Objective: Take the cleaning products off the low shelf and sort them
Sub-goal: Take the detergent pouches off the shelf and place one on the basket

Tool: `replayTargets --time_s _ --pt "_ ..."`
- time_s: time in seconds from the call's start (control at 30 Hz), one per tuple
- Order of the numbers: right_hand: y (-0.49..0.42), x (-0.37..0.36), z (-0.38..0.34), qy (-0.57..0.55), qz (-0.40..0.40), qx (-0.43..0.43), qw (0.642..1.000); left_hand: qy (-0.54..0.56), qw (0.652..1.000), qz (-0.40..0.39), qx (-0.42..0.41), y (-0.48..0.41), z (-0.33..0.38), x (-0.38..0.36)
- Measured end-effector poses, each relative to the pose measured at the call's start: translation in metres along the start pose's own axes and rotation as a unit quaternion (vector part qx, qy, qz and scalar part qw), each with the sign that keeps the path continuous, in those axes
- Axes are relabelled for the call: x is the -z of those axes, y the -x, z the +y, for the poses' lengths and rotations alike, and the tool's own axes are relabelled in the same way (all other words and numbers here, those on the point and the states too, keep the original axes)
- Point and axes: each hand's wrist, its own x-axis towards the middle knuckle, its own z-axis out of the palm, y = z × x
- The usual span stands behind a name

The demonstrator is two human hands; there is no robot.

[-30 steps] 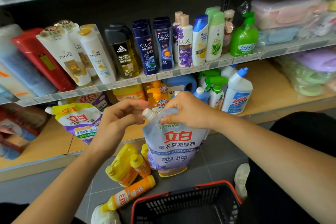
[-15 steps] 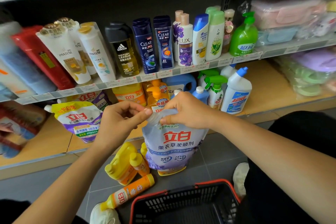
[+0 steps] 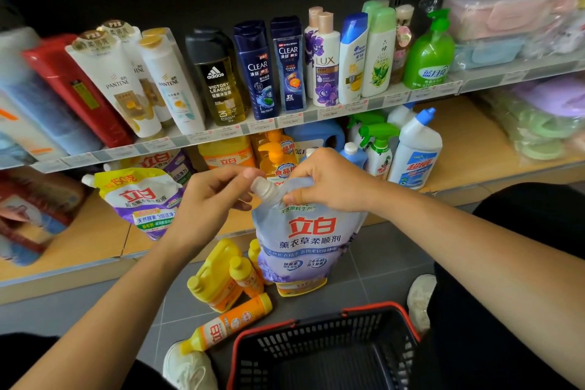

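A pale blue softener pouch [image 3: 307, 241] with red characters hangs upright over the floor in front of the low shelf [image 3: 468, 149]. My right hand [image 3: 329, 184] grips its top edge. My left hand [image 3: 212, 199] curls round the pouch's white spout cap [image 3: 264, 188]. On the low shelf stand a white-and-purple detergent pouch [image 3: 142, 199], orange pump bottles [image 3: 275, 158], a blue jug [image 3: 316, 136], green spray bottles [image 3: 376, 149] and a white toilet cleaner bottle [image 3: 414, 155]. Yellow and orange bottles [image 3: 221, 282] sit on the floor below the pouch.
A black basket with a red rim [image 3: 323, 348] stands on the grey floor close to me. One orange bottle [image 3: 231, 323] lies on its side beside it. The shelf above holds shampoo bottles [image 3: 256, 73]. My white shoes [image 3: 419, 298] flank the basket.
My left hand's fingers shifted around the spout cap, which was covered half a second ago and now shows again. The pouch and my right hand stayed nearly in place.
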Motion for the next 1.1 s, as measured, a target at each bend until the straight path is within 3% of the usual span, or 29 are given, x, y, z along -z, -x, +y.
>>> replayTargets --time_s 0.1,0.27,0.6,0.73,0.87,1.1 --pt "-0.001 -0.001 0.001 -0.001 -0.001 0.006 1.0 0.034 0.999 -0.033 0.013 -0.001 0.0 0.004" --pt "-0.001 -0.002 0.0 0.008 0.0 0.015 1.0 0.003 0.995 -0.084 -0.056 0.0 0.001 0.008" --pt "-0.002 -0.007 0.001 0.018 0.017 0.014 1.0 -0.022 0.999 0.043 -0.019 0.0 -0.004 -0.001" --pt "-0.002 -0.009 0.001 0.016 0.011 0.006 1.0 0.045 0.992 0.11 0.039 -0.003 -0.001 0.005" --pt "-0.003 -0.01 -0.001 0.014 0.008 0.002 1.0 0.081 0.991 0.086 0.068 -0.003 -0.004 0.006" --pt "-0.004 -0.011 -0.003 0.017 0.014 0.004 1.0 0.023 1.0 0.009 0.008 0.001 -0.01 0.004"
